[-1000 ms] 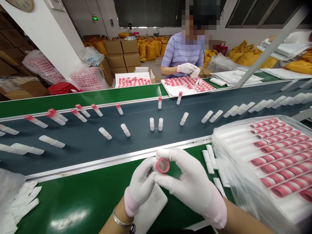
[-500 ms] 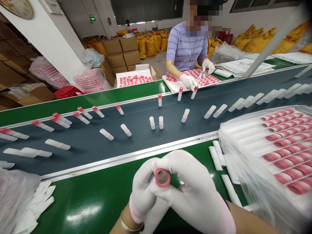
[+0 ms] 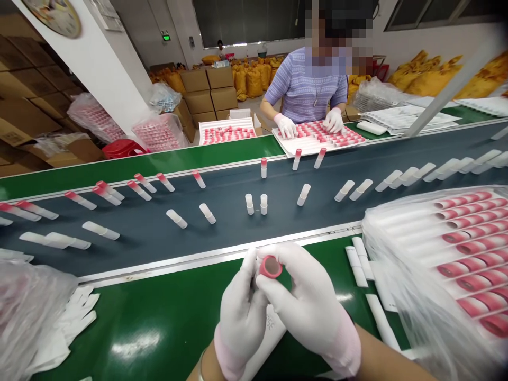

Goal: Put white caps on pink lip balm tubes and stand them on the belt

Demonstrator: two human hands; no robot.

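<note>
A short pink-rimmed tube [image 3: 271, 267] is held with its hollow end tilted up towards me. My right hand [image 3: 307, 301], in a white glove, pinches it between thumb and fingers. On the other side my left hand [image 3: 243, 315], gloved too, is closed against the tube; its fingertips are partly hidden behind it. Under my wrists lies a white box-like piece [image 3: 265, 344] with some lettering, mostly covered. To the right, a tray [image 3: 413, 219] in clear plastic holds rows of pink-and-white tubes [image 3: 476, 248].
A dark conveyor belt [image 3: 222, 238] crosses ahead, carrying upright white tubes [image 3: 304, 194] and pink-topped tubes [image 3: 199, 179]. Beyond it, a co-worker [image 3: 313, 84] in white gloves handles a tray of tubes [image 3: 317, 137]. White gloves [image 3: 75, 323] and a plastic bag [image 3: 27, 312] lie at left; white tubes [image 3: 357, 266] at right.
Both hands and the tube have risen slightly in view, and the tube's open end has tilted upward. The co-worker's hand has withdrawn from a tube on the belt to the tray.
</note>
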